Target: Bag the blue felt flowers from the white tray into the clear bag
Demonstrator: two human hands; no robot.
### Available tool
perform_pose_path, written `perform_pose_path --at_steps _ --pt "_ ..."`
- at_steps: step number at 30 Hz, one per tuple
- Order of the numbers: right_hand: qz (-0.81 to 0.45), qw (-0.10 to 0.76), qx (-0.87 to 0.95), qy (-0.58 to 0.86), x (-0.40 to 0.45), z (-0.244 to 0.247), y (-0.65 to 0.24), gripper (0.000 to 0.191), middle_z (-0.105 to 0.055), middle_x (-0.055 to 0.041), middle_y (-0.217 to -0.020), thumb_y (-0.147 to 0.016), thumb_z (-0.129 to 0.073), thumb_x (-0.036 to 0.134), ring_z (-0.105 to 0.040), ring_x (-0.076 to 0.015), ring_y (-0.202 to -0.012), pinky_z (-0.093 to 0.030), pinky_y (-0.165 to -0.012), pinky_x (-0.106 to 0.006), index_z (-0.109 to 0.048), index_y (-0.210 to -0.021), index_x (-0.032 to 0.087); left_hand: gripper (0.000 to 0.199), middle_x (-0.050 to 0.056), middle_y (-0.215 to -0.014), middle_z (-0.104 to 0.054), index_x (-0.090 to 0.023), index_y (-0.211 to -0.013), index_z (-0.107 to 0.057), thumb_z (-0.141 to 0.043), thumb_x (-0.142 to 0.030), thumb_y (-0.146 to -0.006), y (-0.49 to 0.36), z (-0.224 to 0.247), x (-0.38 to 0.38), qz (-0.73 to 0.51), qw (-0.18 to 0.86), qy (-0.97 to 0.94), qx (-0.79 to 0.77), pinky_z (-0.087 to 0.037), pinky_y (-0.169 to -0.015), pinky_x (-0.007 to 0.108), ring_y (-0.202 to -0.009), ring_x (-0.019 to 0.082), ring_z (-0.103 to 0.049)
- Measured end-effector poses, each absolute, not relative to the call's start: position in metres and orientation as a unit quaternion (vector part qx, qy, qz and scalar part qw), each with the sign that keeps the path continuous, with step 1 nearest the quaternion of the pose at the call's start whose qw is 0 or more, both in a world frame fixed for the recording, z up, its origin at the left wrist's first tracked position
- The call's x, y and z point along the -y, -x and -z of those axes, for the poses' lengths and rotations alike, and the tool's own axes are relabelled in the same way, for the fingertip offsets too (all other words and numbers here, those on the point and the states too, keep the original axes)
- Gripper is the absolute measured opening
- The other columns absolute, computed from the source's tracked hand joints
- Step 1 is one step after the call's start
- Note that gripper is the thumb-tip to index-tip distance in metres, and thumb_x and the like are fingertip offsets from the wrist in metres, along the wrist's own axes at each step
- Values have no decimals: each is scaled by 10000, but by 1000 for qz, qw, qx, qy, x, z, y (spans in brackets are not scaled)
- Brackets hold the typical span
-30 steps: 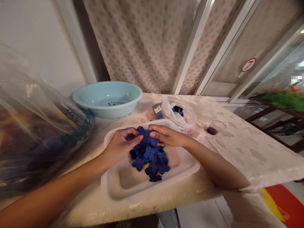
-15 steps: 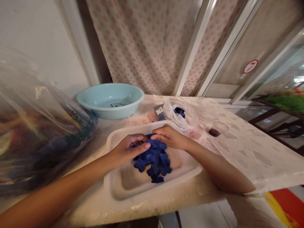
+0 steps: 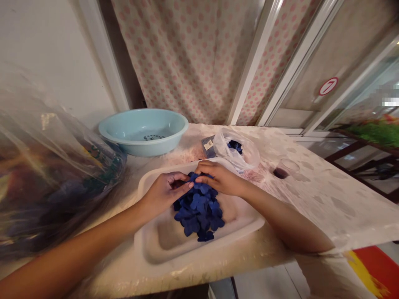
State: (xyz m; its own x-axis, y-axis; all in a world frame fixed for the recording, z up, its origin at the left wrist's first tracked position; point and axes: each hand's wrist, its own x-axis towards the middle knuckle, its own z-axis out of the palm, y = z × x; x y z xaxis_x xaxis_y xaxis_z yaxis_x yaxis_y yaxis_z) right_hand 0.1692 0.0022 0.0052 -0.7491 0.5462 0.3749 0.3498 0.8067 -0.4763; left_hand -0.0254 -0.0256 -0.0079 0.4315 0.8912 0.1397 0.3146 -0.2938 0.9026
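A heap of dark blue flower-shaped cloth pieces lies in a shallow white tray. Above the heap's far end, my left hand pinches the edge of a blue flower piece between thumb and fingers. My right hand meets it from the right, its thumb and fingertips closed on the same piece. The fingertips of both hands nearly touch. Part of the piece is hidden behind the fingers.
Behind the tray stand a light blue basin and an open clear plastic bag with more blue pieces. A cup with dark liquid is on the right. A large filled plastic bag crowds the left side.
Both hands have shifted slightly left and closer together over the heap. A blue piece now shows between the fingertips, and the lower heap looks fuller on its left.
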Motion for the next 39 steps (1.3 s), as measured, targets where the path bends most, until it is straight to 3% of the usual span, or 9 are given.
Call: perform_pose_path --at_steps 6,12,20,30,33,36,39 --pt "-157 235 930 236 1 -5 -170 217 -435 7 -677 -907 -358 238 -410 -112 -631 -308 -595 -227 -405 -704 178 246 -14 -648 -555 -147 -783 -615 -591 -384 -725 26 8 26 -342 439 -720 -414 -360 -534 206 -587 114 -476" --pt "-195 236 925 226 0 -6 -171 341 -424 16 -626 -898 -395 372 -417 -102 -609 -311 -610 -225 -430 -630 164 219 -23 -624 -525 -152 -715 -589 -552 -364 -759 26 10 27 -352 420 -736 -398 -352 -529 201 -580 105 -459" --pt "-303 224 882 284 -7 1 -173 272 -343 38 -654 -911 -343 361 -355 -84 -606 -313 -564 -196 -352 -705 183 254 -29 -595 -499 -153 -662 -557 -537 -384 -766 27 11 22 -372 384 -717 -447 -331 -512 206 -567 108 -439" --pt "-217 296 873 322 -7 -1 -176 420 -284 52 -533 -906 -341 418 -315 -74 -503 -260 -522 -214 -289 -566 177 299 -42 -572 -434 -162 -640 -530 -496 -413 -798 27 16 20 -365 405 -713 -441 -291 -509 213 -537 100 -390" --pt "-173 297 889 301 -6 -3 -175 389 -389 23 -609 -885 -379 446 -398 -98 -596 -317 -599 -227 -383 -614 167 303 -47 -551 -407 -161 -611 -513 -499 -403 -793 26 12 22 -355 400 -727 -430 -279 -496 209 -524 95 -372" --pt "-174 297 901 265 -3 -5 -172 271 -499 -33 -805 -837 -497 423 -466 -131 -769 -368 -708 -246 -492 -791 156 293 -40 -556 -431 -153 -613 -536 -499 -383 -792 25 9 24 -329 394 -750 -418 -288 -499 207 -533 98 -387" --pt "-181 282 909 248 0 -6 -170 185 -519 -27 -795 -849 -505 343 -484 -125 -760 -380 -699 -232 -518 -803 165 289 -26 -593 -483 -144 -655 -581 -497 -382 -795 26 8 26 -307 395 -764 -408 -305 -510 207 -560 105 -421"
